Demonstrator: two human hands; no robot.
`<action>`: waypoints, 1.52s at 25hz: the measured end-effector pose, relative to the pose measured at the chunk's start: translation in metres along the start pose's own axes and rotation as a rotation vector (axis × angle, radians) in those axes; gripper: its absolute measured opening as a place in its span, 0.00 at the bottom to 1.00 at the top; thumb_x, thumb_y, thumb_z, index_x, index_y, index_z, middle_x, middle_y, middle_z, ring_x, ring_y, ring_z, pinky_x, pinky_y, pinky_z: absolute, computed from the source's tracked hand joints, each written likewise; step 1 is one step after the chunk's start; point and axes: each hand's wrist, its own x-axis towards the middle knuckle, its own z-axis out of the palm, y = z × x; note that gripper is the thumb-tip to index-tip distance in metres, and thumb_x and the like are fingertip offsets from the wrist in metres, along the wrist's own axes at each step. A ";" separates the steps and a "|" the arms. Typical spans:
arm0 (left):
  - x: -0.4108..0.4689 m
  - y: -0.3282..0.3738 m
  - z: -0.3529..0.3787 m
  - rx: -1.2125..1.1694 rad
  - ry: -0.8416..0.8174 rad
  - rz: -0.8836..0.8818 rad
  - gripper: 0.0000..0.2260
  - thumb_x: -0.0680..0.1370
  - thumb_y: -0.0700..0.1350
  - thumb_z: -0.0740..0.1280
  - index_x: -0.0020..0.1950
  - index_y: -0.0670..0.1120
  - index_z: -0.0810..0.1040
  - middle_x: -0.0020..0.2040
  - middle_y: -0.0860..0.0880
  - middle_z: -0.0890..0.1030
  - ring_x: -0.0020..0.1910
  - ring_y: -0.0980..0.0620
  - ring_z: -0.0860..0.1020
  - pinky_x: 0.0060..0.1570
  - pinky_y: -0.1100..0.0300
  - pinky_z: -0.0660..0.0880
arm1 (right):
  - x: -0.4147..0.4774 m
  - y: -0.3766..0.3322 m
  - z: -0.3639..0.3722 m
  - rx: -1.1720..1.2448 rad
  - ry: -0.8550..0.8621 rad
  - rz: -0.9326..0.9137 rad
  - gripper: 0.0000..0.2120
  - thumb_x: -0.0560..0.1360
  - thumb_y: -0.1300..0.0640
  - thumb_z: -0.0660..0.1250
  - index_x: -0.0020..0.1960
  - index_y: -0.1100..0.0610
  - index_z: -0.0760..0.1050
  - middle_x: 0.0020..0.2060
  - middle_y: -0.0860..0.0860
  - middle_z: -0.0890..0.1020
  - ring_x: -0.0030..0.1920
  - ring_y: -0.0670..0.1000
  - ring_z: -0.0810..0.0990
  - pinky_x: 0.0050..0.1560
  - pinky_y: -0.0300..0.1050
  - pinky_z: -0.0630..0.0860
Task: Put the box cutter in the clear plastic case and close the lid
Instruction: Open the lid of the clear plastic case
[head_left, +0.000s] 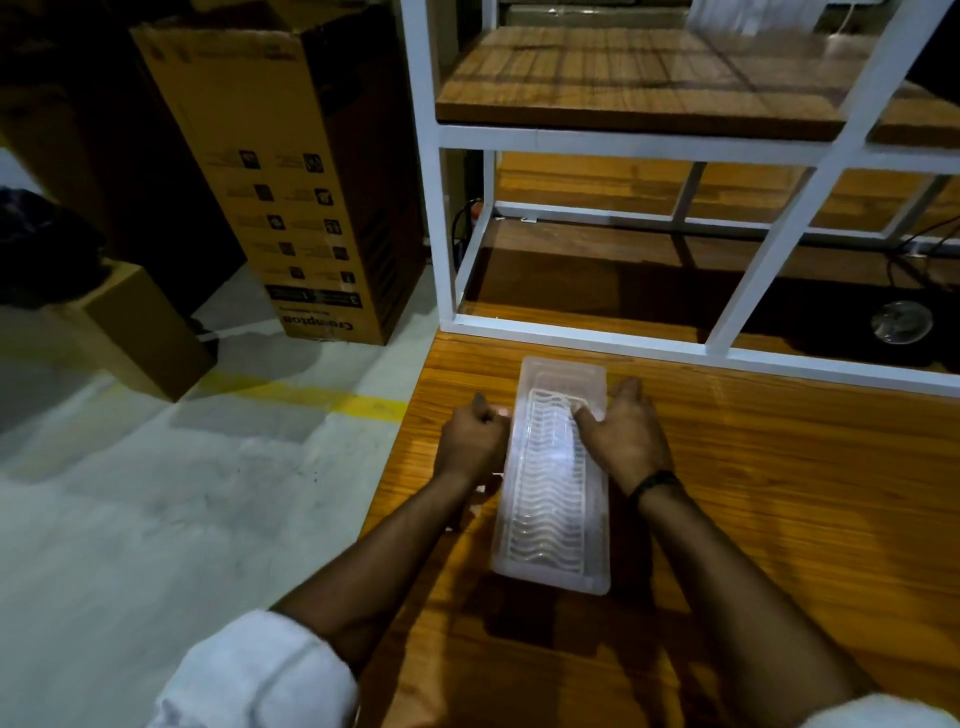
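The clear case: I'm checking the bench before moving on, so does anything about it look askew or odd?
Nothing stands out. The clear plastic case lies flat on the wooden table, lid seemingly down, with the left hand and right hand at its sides.

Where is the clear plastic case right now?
Head view, lower centre: the clear plastic case lies on the wooden table, between the left hand and right hand.
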 end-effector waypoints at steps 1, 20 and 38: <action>-0.003 -0.001 -0.001 -0.037 -0.039 -0.036 0.14 0.78 0.53 0.66 0.41 0.45 0.83 0.37 0.44 0.86 0.39 0.40 0.85 0.44 0.40 0.85 | -0.003 0.003 -0.001 0.007 -0.013 -0.001 0.30 0.76 0.44 0.69 0.68 0.62 0.65 0.62 0.64 0.77 0.59 0.67 0.78 0.51 0.56 0.79; -0.025 0.023 -0.022 -0.237 -0.254 -0.206 0.23 0.82 0.33 0.55 0.68 0.50 0.82 0.62 0.42 0.85 0.53 0.42 0.85 0.49 0.47 0.83 | -0.064 -0.063 0.013 -0.613 -0.168 0.024 0.57 0.63 0.20 0.61 0.75 0.62 0.60 0.69 0.63 0.64 0.64 0.66 0.67 0.56 0.56 0.71; -0.047 0.047 -0.033 -0.145 -0.329 -0.158 0.26 0.86 0.34 0.48 0.77 0.53 0.72 0.62 0.42 0.82 0.43 0.49 0.82 0.35 0.61 0.81 | -0.064 -0.061 -0.002 -0.390 -0.224 0.033 0.52 0.66 0.23 0.61 0.78 0.54 0.52 0.72 0.63 0.68 0.68 0.67 0.68 0.62 0.61 0.73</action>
